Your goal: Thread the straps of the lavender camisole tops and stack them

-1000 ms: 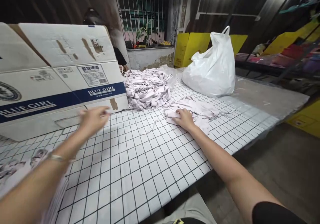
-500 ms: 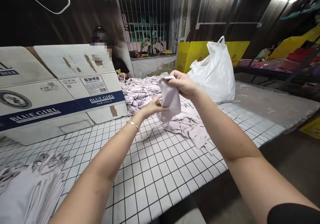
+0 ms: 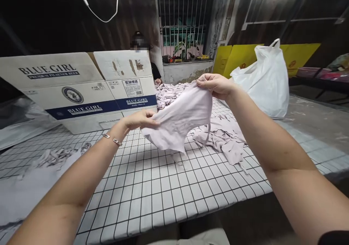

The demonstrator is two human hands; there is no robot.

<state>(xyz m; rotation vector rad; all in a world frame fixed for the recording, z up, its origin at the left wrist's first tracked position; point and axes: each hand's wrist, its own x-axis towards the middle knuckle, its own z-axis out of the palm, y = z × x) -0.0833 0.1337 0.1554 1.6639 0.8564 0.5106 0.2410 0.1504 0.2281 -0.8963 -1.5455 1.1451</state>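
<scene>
Stretched between my two hands is a pale lilac garment [image 3: 178,117], cut like a pair of briefs, with a thin strap hanging on its right side. My left hand [image 3: 141,119] pinches its left edge, thumb on top. At the upper right corner my right hand [image 3: 215,84] grips it between thumb and fingers. The garment hangs above the gridded table and apart from my body. Behind and to its right lies a loose heap of similar lilac pieces [image 3: 223,135]. A larger heap [image 3: 170,94] sits farther back, partly hidden by the garment.
A white and blue carton [image 3: 89,95] stands at the back left. At the lower left, flat lilac pieces [image 3: 24,190] lie stacked on the gridded tabletop [image 3: 152,190]. A white plastic bag [image 3: 272,81] is at right, before yellow boxes [image 3: 225,57]. Another person [image 3: 156,74] sits behind the carton.
The garment was bunched up between my hands; now it is spread out wide. My left hand has moved left, away from my right. The view has turned to the left.
</scene>
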